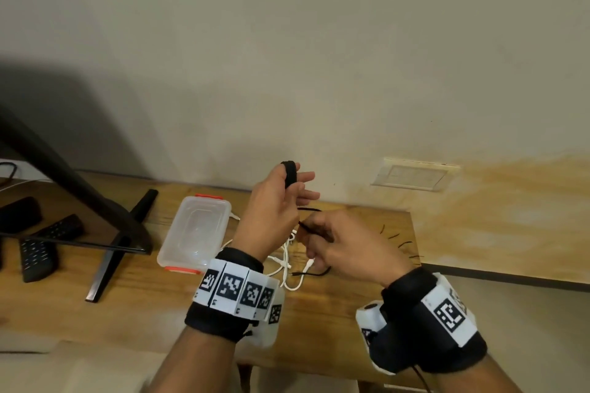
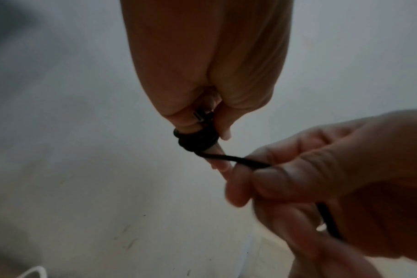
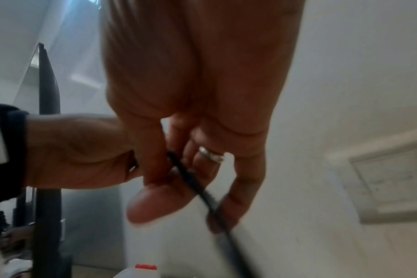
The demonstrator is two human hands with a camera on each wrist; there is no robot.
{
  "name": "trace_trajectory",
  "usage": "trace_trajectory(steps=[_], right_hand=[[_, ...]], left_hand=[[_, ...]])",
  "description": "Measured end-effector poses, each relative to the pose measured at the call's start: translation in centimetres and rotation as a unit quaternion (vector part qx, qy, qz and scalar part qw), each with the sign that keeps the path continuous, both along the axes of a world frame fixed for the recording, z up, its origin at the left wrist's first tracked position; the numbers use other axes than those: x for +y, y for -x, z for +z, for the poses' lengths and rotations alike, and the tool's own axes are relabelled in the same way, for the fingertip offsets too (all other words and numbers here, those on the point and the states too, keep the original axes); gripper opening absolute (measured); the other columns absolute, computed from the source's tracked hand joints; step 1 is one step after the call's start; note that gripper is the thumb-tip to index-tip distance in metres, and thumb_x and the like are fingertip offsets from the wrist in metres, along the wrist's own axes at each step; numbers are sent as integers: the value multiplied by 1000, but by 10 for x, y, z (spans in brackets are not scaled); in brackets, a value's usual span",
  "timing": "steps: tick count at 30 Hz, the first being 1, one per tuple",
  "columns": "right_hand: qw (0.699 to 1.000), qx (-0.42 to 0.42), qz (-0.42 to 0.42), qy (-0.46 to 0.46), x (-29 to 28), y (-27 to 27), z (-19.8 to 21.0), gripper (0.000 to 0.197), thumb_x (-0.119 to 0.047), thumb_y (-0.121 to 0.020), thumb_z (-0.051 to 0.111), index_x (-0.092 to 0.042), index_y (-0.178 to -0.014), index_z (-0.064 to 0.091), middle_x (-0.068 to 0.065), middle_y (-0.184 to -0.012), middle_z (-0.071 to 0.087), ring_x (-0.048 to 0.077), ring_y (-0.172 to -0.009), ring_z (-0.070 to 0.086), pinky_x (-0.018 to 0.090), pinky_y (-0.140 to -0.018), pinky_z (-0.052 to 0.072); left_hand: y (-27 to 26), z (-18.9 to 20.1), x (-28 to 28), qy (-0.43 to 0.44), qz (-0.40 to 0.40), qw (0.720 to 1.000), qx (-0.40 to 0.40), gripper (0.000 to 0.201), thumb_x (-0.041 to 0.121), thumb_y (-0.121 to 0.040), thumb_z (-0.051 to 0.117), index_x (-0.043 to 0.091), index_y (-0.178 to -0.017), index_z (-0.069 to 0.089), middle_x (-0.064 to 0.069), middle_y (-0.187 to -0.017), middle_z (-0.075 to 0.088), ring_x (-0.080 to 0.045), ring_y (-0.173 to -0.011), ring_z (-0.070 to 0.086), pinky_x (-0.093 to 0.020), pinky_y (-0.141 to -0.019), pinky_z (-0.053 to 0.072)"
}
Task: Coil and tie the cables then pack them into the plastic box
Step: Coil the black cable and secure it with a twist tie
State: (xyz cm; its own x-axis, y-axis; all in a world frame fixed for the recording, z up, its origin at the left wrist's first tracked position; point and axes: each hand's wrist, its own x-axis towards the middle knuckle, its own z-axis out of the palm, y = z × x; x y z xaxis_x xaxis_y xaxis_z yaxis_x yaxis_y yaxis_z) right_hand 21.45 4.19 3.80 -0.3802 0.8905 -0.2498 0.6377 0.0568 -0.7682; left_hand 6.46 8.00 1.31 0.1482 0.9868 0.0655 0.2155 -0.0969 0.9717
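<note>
A black cable is wound in a tight coil round the raised fingers of my left hand. In the left wrist view the thumb pins the cable's metal plug against a finger. My right hand pinches the free black strand just below the coil, and the strand runs taut between the two hands. The cable's loose tail lies on the wooden table. A clear plastic box with orange clips sits to the left of my hands with its lid on. White cables lie tangled under my hands.
Several thin black ties lie on the table to the right, near its edge. A black monitor stand and remotes stand at the left. The wall with a socket plate is close behind.
</note>
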Motion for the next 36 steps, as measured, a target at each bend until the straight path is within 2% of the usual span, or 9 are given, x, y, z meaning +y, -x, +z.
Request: trace_trajectory(steps=[3, 5, 10, 15, 20, 26, 28, 31, 36], right_hand=[[994, -42, 16, -97, 3, -13, -2, 17, -23, -100, 59, -32, -92, 70, -7, -77, 67, 11, -67, 63, 31, -65, 52], [975, -60, 7, -215, 8, -22, -4, 13, -27, -95, 65, -33, -101, 76, -11, -84, 64, 7, -73, 57, 25, -67, 46], [895, -129, 8, -427, 15, -31, 0, 19, -34, -88, 62, -27, -93, 79, -4, -85, 64, 19, -78, 55, 31, -68, 41], [845, -158, -40, -509, 23, -31, -5, 9, -12, -85, 74, -19, -90, 78, -3, -82, 68, 22, -81, 58, 28, -60, 45], [879, -72, -114, -457, 28, -30, -16, 28, 4, -84, 71, -18, -99, 78, -8, -91, 75, 16, -91, 61, 29, -73, 53], [936, 121, -212, -253, 32, -19, -17, 18, -5, -90, 71, -17, -98, 81, -8, -90, 77, 5, -84, 71, 24, -79, 58], [938, 191, -234, -170, 34, -15, -15, 16, -4, -90, 70, -16, -96, 80, -8, -90, 77, 6, -82, 74, 22, -76, 59], [922, 275, -256, -95, 34, -9, -14, 16, -2, -90, 70, -12, -101, 78, 2, -96, 78, 15, -84, 77, 31, -78, 63], [933, 269, -234, -53, 33, -6, -13, 24, -5, -93, 66, -10, -116, 74, 5, -107, 77, 11, -89, 76, 23, -83, 59]], left_hand=[[3, -2, 1, -35, -20, 995, 94, 24, 4, -103, 43, 10, -125, 49, 4, -105, 72, -1, -76, 70, -24, -75, 58], [4, -1, 0, -18, -33, 994, 98, 21, 9, -104, 44, 9, -123, 52, 8, -87, 71, 2, -69, 67, -20, -69, 55], [5, 5, 0, 48, -35, 998, 16, 21, 13, -106, 41, 10, -117, 58, -1, -84, 73, -11, -75, 71, -24, -71, 54], [-1, 8, -5, 56, -135, 989, -22, 22, 11, -107, 38, 1, -109, 57, -15, -80, 72, -27, -66, 67, -42, -68, 50], [0, 11, -4, 43, -162, 984, -61, 21, 10, -105, 45, -4, -115, 55, -14, -79, 70, -23, -62, 63, -39, -65, 49], [5, 4, 0, 42, -146, 987, -51, 13, 7, -103, 46, -1, -103, 56, -3, -72, 67, -18, -58, 59, -29, -61, 49], [3, 5, -1, 46, -138, 987, -66, 14, 8, -104, 44, 1, -101, 56, -1, -69, 64, -16, -57, 57, -26, -60, 48], [0, 8, -3, 81, -107, 983, -123, 20, 11, -106, 40, 7, -95, 57, 0, -65, 56, -12, -55, 47, -22, -57, 44], [-3, 9, -1, 117, -76, 973, -184, 27, 19, -106, 40, 13, -85, 56, 3, -60, 44, -8, -51, 35, -17, -48, 32]])
